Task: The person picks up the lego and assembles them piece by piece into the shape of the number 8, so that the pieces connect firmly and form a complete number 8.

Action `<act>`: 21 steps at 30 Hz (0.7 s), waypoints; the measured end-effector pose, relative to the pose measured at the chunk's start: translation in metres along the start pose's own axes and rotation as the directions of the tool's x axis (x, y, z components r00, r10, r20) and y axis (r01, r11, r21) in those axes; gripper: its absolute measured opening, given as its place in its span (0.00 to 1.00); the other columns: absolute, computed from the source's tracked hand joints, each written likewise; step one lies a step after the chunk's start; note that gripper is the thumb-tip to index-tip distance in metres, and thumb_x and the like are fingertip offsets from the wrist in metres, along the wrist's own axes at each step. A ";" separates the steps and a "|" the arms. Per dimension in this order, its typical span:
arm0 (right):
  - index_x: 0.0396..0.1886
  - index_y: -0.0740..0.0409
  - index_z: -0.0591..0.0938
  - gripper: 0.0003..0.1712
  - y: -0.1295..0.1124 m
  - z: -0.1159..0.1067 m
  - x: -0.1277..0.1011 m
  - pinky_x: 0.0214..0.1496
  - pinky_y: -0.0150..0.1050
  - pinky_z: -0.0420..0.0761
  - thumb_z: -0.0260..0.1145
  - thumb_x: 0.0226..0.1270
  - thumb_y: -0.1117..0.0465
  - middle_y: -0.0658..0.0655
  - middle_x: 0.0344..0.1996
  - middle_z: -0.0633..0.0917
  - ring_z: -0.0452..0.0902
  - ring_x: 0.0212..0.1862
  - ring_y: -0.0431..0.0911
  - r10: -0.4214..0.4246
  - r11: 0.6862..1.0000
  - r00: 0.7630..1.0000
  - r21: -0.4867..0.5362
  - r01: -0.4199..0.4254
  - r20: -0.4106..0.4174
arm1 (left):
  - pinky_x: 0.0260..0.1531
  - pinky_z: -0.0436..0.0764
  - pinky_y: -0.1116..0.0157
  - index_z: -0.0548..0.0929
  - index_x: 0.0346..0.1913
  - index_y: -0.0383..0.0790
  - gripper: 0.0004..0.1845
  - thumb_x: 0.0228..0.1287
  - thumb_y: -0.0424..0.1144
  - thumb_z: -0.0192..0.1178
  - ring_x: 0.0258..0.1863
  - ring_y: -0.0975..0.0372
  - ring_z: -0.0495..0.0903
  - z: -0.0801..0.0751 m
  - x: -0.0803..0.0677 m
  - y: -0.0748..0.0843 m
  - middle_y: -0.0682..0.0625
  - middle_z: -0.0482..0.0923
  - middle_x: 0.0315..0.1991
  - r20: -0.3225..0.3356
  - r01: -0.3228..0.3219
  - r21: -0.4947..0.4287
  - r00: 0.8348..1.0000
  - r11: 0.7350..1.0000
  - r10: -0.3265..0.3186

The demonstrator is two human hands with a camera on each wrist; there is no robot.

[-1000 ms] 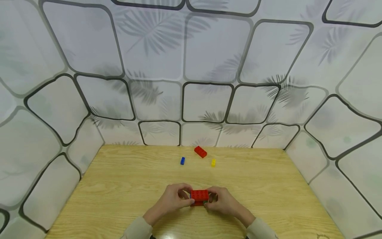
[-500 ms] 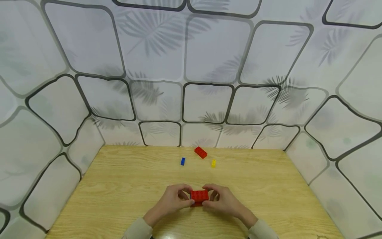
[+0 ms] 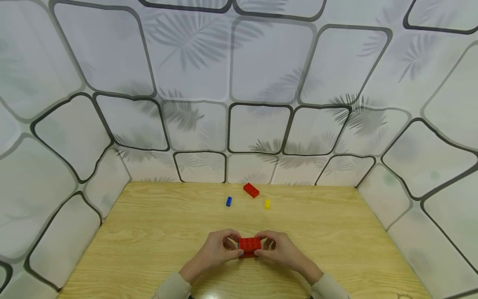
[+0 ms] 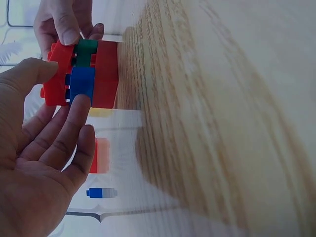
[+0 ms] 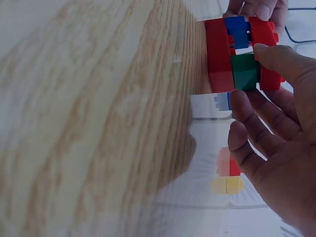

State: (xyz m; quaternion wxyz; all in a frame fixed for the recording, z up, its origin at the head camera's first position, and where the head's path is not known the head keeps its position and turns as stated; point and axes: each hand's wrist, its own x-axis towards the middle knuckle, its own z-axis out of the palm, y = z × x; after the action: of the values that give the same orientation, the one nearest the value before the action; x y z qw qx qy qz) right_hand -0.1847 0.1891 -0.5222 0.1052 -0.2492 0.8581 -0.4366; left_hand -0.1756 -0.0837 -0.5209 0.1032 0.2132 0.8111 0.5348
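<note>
A stack of toy building bricks stands on the table between both hands. Its base is a red brick [image 4: 106, 76]. On that sit a blue brick [image 4: 82, 81] at the left end and a green brick [image 5: 245, 71] at the right end. Across them lies a top red brick [image 3: 249, 243]; studs show in the narrow gap beneath it. My left hand [image 3: 216, 250] pinches the stack's left end, thumb on the top red brick, a fingertip against the blue one. My right hand [image 3: 279, 250] pinches the right end, thumb at the top red brick, a finger by the green one.
Farther back on the wooden table [image 3: 168, 224] lie a small blue brick [image 3: 228, 202], a larger red brick [image 3: 251, 190] and a small yellow brick [image 3: 267, 204]. Patterned panels [image 3: 257, 128] enclose the table's back and sides.
My right fingers have shifted on the stack's right end; a bit of green seen there earlier in the head view is now hidden. My left hand and the loose bricks stay put.
</note>
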 end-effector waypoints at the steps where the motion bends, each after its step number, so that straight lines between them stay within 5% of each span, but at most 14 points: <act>1: 0.59 0.51 0.86 0.21 0.000 0.000 0.000 0.40 0.31 0.81 0.75 0.70 0.50 0.50 0.46 0.89 0.81 0.38 0.34 0.002 1.000 1.000 -0.002 -0.002 0.003 | 0.31 0.84 0.70 0.86 0.55 0.38 0.18 0.65 0.39 0.75 0.35 0.68 0.86 0.000 0.000 0.000 0.46 0.88 0.49 0.001 0.000 -0.001 1.000 1.000 0.000; 8: 0.60 0.53 0.85 0.23 0.003 -0.002 0.001 0.40 0.32 0.81 0.74 0.71 0.48 0.51 0.47 0.89 0.81 0.38 0.33 -0.012 0.999 1.000 -0.031 0.013 0.022 | 0.35 0.84 0.71 0.82 0.64 0.32 0.27 0.66 0.41 0.75 0.36 0.69 0.86 0.001 0.001 -0.001 0.45 0.88 0.50 0.019 -0.003 0.006 1.000 1.000 0.003; 21: 0.62 0.54 0.85 0.25 0.001 -0.003 0.001 0.38 0.32 0.82 0.74 0.71 0.48 0.52 0.46 0.89 0.80 0.36 0.33 -0.023 0.999 0.999 -0.036 0.025 0.032 | 0.35 0.84 0.71 0.87 0.58 0.38 0.20 0.66 0.41 0.75 0.35 0.69 0.85 0.003 0.001 0.000 0.45 0.88 0.51 0.012 -0.006 0.011 1.000 1.000 0.006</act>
State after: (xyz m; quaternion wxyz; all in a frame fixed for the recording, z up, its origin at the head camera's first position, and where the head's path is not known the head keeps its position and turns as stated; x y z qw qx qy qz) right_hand -0.1877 0.1913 -0.5211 0.1091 -0.2682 0.8610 -0.4182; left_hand -0.1754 -0.0808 -0.5218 0.1053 0.2196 0.8127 0.5294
